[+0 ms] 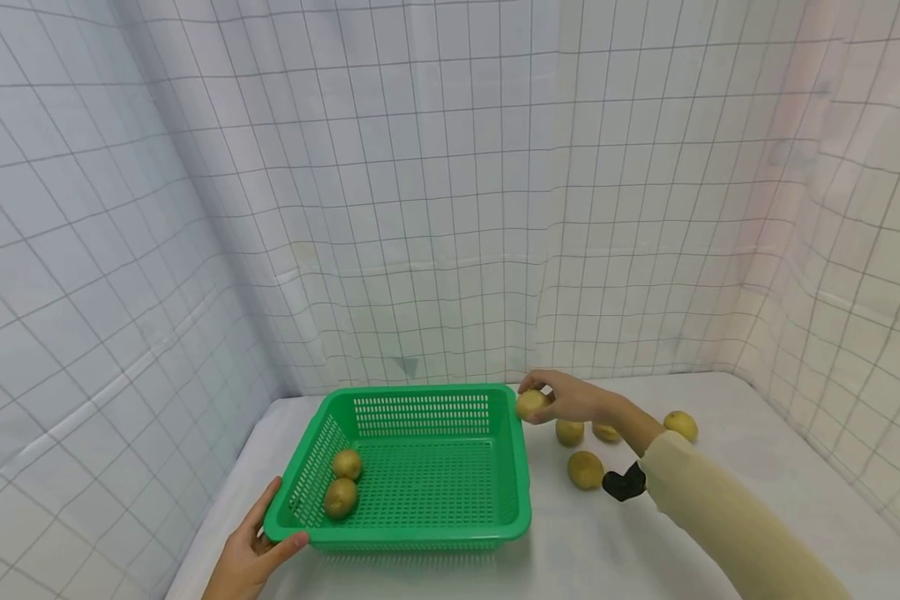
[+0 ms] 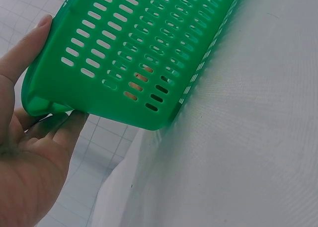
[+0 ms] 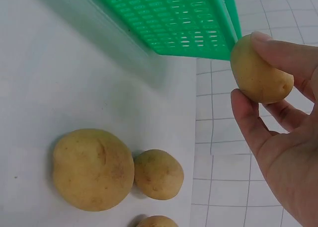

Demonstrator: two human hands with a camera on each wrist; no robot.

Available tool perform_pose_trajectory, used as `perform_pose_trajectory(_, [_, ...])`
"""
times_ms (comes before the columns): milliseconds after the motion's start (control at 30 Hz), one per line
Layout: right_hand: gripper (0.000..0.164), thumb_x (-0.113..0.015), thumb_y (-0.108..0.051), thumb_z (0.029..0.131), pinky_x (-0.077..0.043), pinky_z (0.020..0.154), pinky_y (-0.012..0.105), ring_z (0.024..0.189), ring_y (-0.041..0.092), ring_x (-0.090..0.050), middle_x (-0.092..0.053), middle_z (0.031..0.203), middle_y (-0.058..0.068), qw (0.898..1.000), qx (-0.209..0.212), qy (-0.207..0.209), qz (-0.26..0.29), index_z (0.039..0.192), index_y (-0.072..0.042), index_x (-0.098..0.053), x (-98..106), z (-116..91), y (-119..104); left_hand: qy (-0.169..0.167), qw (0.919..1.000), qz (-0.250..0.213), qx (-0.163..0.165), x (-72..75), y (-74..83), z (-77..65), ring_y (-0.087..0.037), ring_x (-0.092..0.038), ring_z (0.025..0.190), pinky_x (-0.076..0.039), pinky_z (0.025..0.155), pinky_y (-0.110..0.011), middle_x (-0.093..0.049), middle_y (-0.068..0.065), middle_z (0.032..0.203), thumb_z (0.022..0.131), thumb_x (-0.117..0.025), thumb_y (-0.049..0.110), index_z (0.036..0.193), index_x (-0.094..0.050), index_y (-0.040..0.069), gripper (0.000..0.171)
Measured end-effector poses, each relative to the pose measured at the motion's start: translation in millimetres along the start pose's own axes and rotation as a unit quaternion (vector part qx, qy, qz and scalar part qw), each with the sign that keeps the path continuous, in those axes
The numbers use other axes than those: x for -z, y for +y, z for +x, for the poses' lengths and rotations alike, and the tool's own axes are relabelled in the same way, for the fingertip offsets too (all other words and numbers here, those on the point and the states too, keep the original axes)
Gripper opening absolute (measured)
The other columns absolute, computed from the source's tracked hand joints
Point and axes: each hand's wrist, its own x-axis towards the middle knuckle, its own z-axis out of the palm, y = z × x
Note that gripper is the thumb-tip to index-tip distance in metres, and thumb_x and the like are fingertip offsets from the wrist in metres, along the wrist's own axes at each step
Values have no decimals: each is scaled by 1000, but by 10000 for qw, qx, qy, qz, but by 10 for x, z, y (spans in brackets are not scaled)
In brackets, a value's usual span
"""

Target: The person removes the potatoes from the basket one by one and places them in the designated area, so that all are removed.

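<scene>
A green plastic basket (image 1: 420, 534) with slotted walls sits on the white table. At its near left corner my left hand (image 1: 243, 556) grips the rim, thumb above and fingers below, as the left wrist view shows. My right hand (image 1: 576, 401) holds a potato (image 3: 261, 70) between thumb and fingers at the basket's far right rim, level with the edge. Inside the basket, two potatoes (image 1: 341, 498) lie against the left wall. Several more are on the table to the right, among them a large potato (image 3: 93, 169) and a smaller potato (image 3: 159, 174) touching it.
Farthest right on the table (image 1: 750, 483) lies a yellowish potato (image 1: 680, 426), beyond my right forearm. A small black object (image 1: 625, 483) shows beside the right sleeve; its kind is unclear. White grid-patterned sheets (image 1: 435, 208) stand behind the table and at both sides.
</scene>
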Motion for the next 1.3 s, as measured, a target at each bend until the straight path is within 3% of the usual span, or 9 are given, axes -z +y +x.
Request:
perform_pose_trajectory(300, [41, -78, -18, 95, -49, 98, 50, 114, 28, -56, -56, 130, 8, 9994, -230, 101, 251, 132, -10, -61, 17, -173, 257, 3, 10000, 77, 7, 5, 10, 12, 17, -49, 107, -53, 89, -20, -5, -29, 167, 100, -72, 16, 167, -3, 8, 97])
perform_pose_trajectory(367, [41, -78, -18, 94, -50, 97, 48, 112, 28, -57, -56, 131, 8, 9989, -300, 131, 321, 132, -10, -62, 9, -212, 324, 11, 9999, 154, 59, 13, 11, 11, 4, -52, 119, -52, 90, -20, -4, -29, 167, 101, -72, 17, 167, -3, 8, 96])
perform_pose_trajectory(533, [40, -80, -20, 94, -49, 97, 50, 111, 27, -58, -56, 131, 9, 9977, -393, 216, 502, 129, -12, -63, 7, -310, 447, 2, 9998, 201, 79, 25, -2, 15, 6, -51, 119, -52, 90, -19, -4, -30, 167, 101, -71, 16, 167, -3, 8, 95])
perform_pose_trajectory(600, [40, -80, -19, 94, -48, 96, 50, 110, 28, -58, -56, 131, 9, 9971, -437, 214, 582, 128, -11, -63, 12, -353, 480, 19, 9998, 159, 73, 19, 1, 16, 19, -46, 106, -52, 88, -18, -4, -29, 167, 101, -71, 14, 167, -3, 8, 95])
perform_pose_trajectory(667, [39, -79, -18, 94, -47, 97, 51, 112, 29, -56, -56, 131, 9, 9966, -510, 241, 605, 128, -11, -62, 13, -399, 512, 19, 9999, 139, 70, 15, 4, 17, 20, -46, 106, -52, 88, -17, -4, -29, 167, 101, -71, 14, 167, -4, 8, 95])
perform_pose_trajectory(967, [42, -81, -34, 91, -44, 98, 60, 123, 33, -53, -61, 134, 3, 9939, -924, 596, 18, 128, -23, -65, 4, -699, 744, 0, 9998, 149, 89, 8, -13, 23, 19, -47, 106, -52, 88, -18, -4, -30, 167, 100, -72, 15, 167, -3, 8, 97])
perform_pose_trajectory(1233, [44, -80, -23, 94, -47, 99, 52, 117, 30, -55, -65, 123, 8, 9974, -93, 690, 164, 129, -3, -64, 9, -901, 1007, -11, 9999, 123, 99, 14, -12, 31, 19, -48, 105, -52, 88, -18, -4, -30, 167, 99, -73, 16, 167, -2, 8, 99])
perform_pose_trajectory(1300, [45, -80, -23, 93, -48, 98, 49, 115, 28, -53, -61, 122, 10, 9971, -115, 715, 236, 129, -3, -64, 5, -940, 1058, -20, 9999, 114, 92, 10, -8, 35, 19, -48, 104, -52, 88, -18, -3, -29, 167, 100, -73, 16, 167, -2, 8, 98])
